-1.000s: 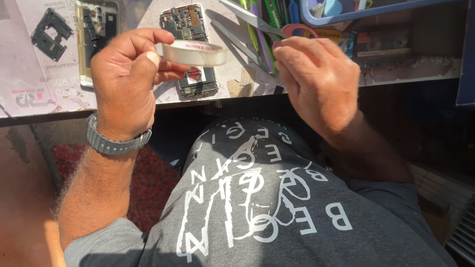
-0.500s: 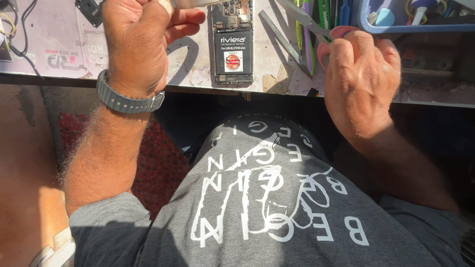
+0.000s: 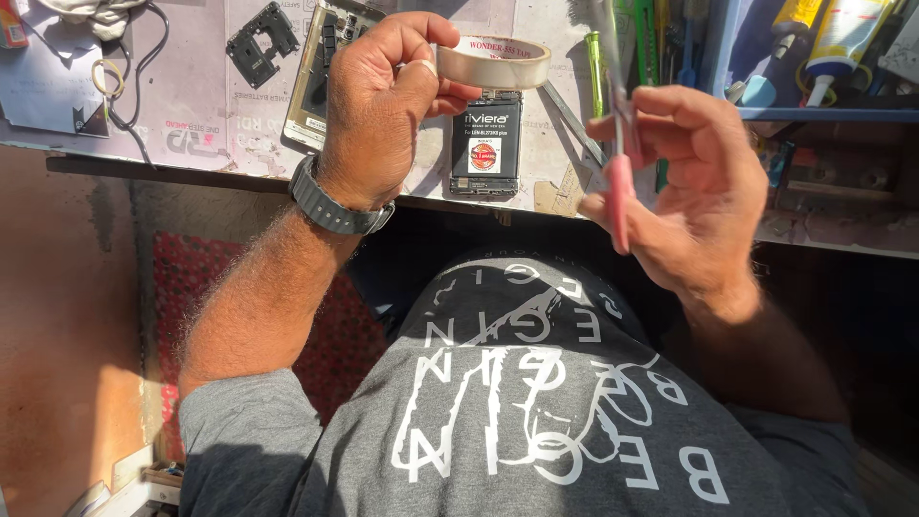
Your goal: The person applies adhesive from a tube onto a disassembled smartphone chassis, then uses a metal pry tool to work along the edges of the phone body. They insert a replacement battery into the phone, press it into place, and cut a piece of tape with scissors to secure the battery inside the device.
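My left hand holds a white roll of tape between thumb and fingers, raised above the workbench. A grey watch sits on that wrist. My right hand grips a pair of scissors with pink handles, blades pointing up and blurred. Just beyond the tape roll, an opened phone with a black battery lies on the bench. Both hands are held above my lap, apart from each other.
The workbench carries a phone frame, a black bracket part, cables and a green-handled tool. A blue tray with glue bottles stands at the right. A red mat lies on the floor.
My right hand has come away from the bench holding the pink-handled scissors. My left hand with the tape roll is back in full view over the phone.
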Motion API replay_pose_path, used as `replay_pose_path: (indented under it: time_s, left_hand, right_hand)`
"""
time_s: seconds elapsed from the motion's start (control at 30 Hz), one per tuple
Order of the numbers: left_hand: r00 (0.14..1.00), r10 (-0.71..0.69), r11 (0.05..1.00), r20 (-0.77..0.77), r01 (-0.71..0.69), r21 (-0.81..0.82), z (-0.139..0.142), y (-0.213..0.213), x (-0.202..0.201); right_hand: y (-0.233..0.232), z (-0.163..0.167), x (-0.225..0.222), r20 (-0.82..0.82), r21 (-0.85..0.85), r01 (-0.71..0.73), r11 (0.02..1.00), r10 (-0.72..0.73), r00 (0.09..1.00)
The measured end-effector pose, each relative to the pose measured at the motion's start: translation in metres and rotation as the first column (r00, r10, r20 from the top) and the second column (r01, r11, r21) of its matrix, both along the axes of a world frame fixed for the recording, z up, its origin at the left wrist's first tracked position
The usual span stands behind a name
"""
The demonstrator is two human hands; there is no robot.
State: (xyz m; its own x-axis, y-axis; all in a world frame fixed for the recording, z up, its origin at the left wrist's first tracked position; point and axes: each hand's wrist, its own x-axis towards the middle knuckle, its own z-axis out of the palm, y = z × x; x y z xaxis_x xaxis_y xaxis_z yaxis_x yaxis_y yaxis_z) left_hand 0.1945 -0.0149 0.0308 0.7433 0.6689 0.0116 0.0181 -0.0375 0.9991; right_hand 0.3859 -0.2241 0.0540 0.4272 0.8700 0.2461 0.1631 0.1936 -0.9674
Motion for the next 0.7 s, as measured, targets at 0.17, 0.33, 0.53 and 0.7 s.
replay_pose_path:
  time_s: [0.17, 0.33, 0.53, 0.7]
  left_hand:
    - [0.993, -0.104, 0.994, 0.051, 0.103, 0.021, -0.009, -0.015, 0.012]
    - [0.983, -0.066, 0.995, 0.170, 0.078, -0.066, -0.017, -0.023, 0.019]
    - [0.997, 0.035, 0.987, 0.065, -0.024, -0.158, -0.020, -0.016, 0.028]
    - [0.985, 0.087, 0.990, 0.151, -0.068, -0.124, -0.017, -0.002, 0.029]
  right_hand:
    - [0.037, -0.033, 0.010, 0.658, 0.185, 0.105, 0.977, -0.203, 0.725]
    - [0.046, -0.065, 0.021, 0.619, 0.222, 0.046, 0.974, -0.177, 0.765]
    - [0.026, -0.057, 0.019, 0.392, 0.160, 0.031, 0.987, -0.092, 0.915]
    - [-0.015, -0.040, -0.021, -0.492, 0.032, -0.420, 0.907, 0.380, 0.783]
